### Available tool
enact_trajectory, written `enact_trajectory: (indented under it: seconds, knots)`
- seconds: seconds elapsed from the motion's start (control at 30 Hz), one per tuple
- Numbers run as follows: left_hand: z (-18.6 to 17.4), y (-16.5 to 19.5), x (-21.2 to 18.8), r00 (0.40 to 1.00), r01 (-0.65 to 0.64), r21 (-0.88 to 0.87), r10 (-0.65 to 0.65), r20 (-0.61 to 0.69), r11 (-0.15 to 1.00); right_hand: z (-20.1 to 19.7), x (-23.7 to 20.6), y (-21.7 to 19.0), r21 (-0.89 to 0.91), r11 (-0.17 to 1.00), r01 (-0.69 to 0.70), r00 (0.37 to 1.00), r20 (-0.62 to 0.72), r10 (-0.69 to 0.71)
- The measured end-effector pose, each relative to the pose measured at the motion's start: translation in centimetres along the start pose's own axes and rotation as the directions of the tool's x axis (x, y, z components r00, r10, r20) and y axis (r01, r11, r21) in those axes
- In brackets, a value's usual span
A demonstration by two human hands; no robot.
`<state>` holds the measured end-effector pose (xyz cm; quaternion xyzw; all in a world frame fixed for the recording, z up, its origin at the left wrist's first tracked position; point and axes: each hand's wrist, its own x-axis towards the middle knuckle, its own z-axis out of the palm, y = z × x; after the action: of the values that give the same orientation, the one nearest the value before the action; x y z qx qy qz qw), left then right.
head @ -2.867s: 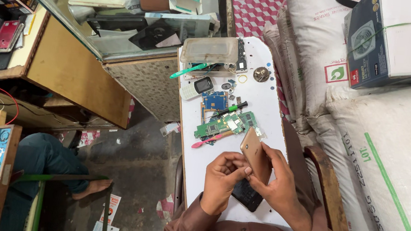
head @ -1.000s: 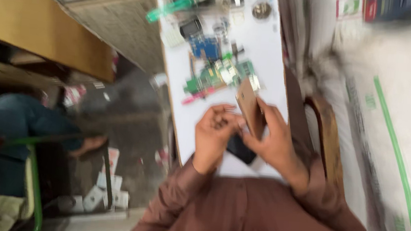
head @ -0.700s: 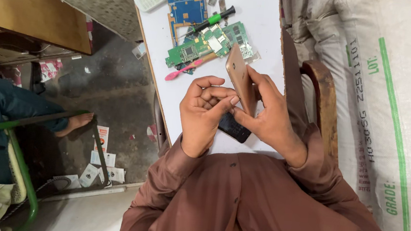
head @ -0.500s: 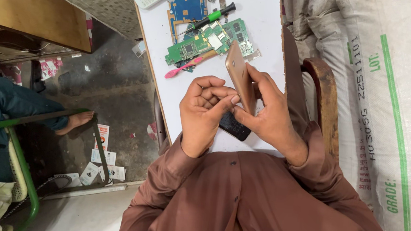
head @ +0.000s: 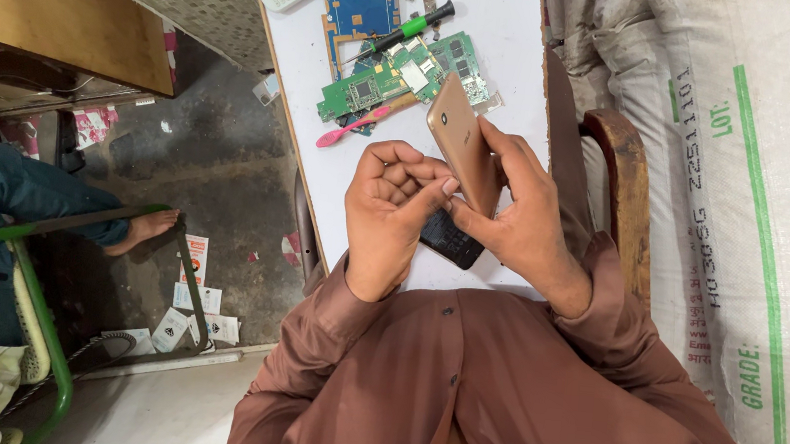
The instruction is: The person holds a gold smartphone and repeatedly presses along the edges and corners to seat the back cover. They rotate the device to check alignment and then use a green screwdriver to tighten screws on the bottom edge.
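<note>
Gripping gold phone [head: 463, 142], both hands (near table edge [head: 300, 160]), boards [head: 400, 68] beyond

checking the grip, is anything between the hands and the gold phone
Nothing visible. The right hand holds the gold phone directly, and the left hand touches its lower edge with the thumb. A dark phone lies beneath them, not between.

Green circuit boards [head: 400, 73], a green-handled screwdriver [head: 412, 29] and a pink toothbrush [head: 354, 127] lie on the white table [head: 519, 41]; woven sacks [head: 755, 189] stand beside it.
</note>
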<state>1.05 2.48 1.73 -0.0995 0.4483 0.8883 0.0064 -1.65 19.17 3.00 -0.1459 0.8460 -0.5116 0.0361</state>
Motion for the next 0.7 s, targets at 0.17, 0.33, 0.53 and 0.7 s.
enact_trajectory:
  seconds: [0.17, 0.33, 0.53, 0.7]
  knots:
    - [-0.1, -0.3, -0.2, 1.0, 0.019, -0.047, -0.018, 0.02, 0.999, 0.0, -0.3, -0.1, 0.023, 1.0, 0.015, 1.0, -0.01, -0.014]
    - [-0.4, -0.5, -0.2, 0.997, 0.071, -0.014, -0.07, 0.025, 0.997, 0.3, 0.0, -0.2, 0.032, 0.999, 0.017, 1.0, -0.005, -0.017]
    - [-0.8, -0.1, 0.1, 0.978, 0.206, -0.109, -0.202, 0.051, 0.972, 0.4, 0.2, -0.3, 0.022, 1.0, 0.019, 1.0, -0.015, -0.018]
    - [-1.2, 0.3, 0.3, 0.951, 0.305, -0.133, -0.294, 0.098, 0.943, 0.7, 0.1, -0.3, 0.018, 1.0, 0.025, 0.999, -0.028, -0.024]
